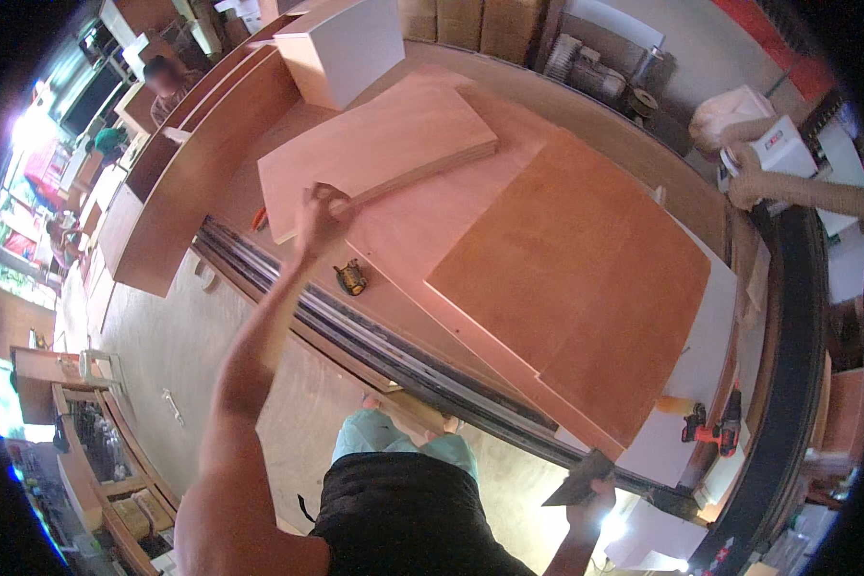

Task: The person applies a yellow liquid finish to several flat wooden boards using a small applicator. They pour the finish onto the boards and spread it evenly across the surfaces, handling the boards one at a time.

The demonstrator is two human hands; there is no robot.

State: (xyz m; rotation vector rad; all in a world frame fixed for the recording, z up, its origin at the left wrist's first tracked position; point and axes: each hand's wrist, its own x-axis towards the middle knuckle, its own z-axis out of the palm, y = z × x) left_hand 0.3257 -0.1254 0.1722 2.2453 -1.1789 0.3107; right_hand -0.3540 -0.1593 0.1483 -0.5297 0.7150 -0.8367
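Note:
My left hand (323, 213) is raised over the near edge of a stack of pale wooden panels (384, 144), its fingers curled together. Whatever they pinch, if anything, is too small to make out. Low on the right, my right hand (597, 501) grips a dark flat piece (580, 479) with a pointed corner, close to the near corner of a large brown board (576, 278). That board lies on a pinkish sheet (509, 144) across the bench. A yellow and black tape measure (351, 278) rests on the bench beside my left forearm.
A red and black cordless drill (716, 424) lies at the bench's right end. Long wooden box parts (187, 197) and a white-sided cabinet (350, 53) stand at the left and back. Dark rails (403, 355) edge the bench. Another person (168, 86) is at the far left.

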